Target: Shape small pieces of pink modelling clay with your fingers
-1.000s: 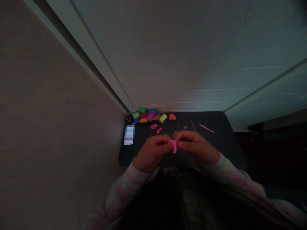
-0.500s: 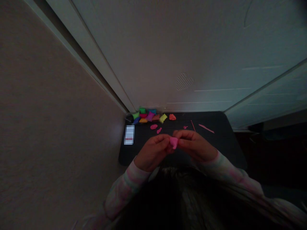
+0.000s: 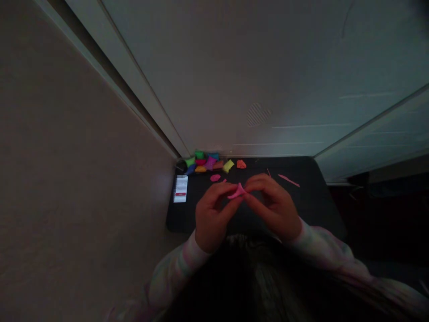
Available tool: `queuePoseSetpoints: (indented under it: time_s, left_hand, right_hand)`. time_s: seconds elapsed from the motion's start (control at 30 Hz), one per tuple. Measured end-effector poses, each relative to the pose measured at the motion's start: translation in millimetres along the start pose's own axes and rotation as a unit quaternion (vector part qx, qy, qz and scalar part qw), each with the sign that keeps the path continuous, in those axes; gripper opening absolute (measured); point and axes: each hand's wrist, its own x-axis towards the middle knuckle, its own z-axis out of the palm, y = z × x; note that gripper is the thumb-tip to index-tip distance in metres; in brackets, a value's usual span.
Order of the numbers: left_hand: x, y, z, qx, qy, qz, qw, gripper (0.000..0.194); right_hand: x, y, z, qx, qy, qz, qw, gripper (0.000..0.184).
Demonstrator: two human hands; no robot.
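A small piece of pink modelling clay [image 3: 239, 190] is pinched between both hands above the dark table [image 3: 187, 219]. My left hand [image 3: 214, 214] grips its left side with thumb and fingertips. From the right, the thumb and fingers of my right hand [image 3: 275, 206] press on the same piece, which shows a pointed top and a thin edge to the left. Just beyond the left fingers lies a flat pink clay piece [image 3: 215, 178]. A second little pink bit [image 3: 224, 180] is mostly hidden behind those fingers.
Several coloured clay packets [image 3: 209, 163] lie along the back, with a yellow packet [image 3: 228, 166] and an orange lump [image 3: 241, 164] beside them. A lit phone [image 3: 181, 188] rests at the left edge. Pink modelling tools, one long [image 3: 288, 180], lie right. A wall [image 3: 214, 89] rises behind.
Both hands have turned and regripped the pink clay, which now points upward instead of hanging down. My right hand has risen a little and covers the small pink item behind it.
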Motion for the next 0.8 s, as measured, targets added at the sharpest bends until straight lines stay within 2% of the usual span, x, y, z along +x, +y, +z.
queuePoseSetpoints:
  time_s: [0.17, 0.27, 0.43, 0.63, 0.8]
  left_hand:
    - [1.8, 2.0, -2.6, 0.136, -0.007, 0.137, 0.981, 0.019]
    - [3.3, 4.6, -3.8, 0.177, -0.012, 0.179, 0.968, 0.018]
    - [4.8, 7.6, -4.7, 0.18, -0.035, 0.185, 0.966, 0.015]
    - [3.4, 5.8, -4.1, 0.14, -0.019, 0.152, 0.978, 0.014]
    - [4.8, 4.6, -3.1, 0.119, -0.016, 0.154, 0.981, 0.014]
  right_hand:
    - [-1.6, 0.4, 0.1, 0.063, -0.031, 0.064, 0.995, 0.007]
    - [-1.6, 0.5, 0.9, 0.102, -0.021, 0.127, 0.986, 0.003]
    - [1.2, -1.3, 3.3, 0.201, -0.012, 0.209, 0.957, 0.004]
    - [-0.1, -0.9, 2.9, 0.232, -0.01, 0.233, 0.944, 0.005]
    - [-3.4, 1.6, 3.1, 0.288, -0.008, 0.262, 0.921, 0.018]
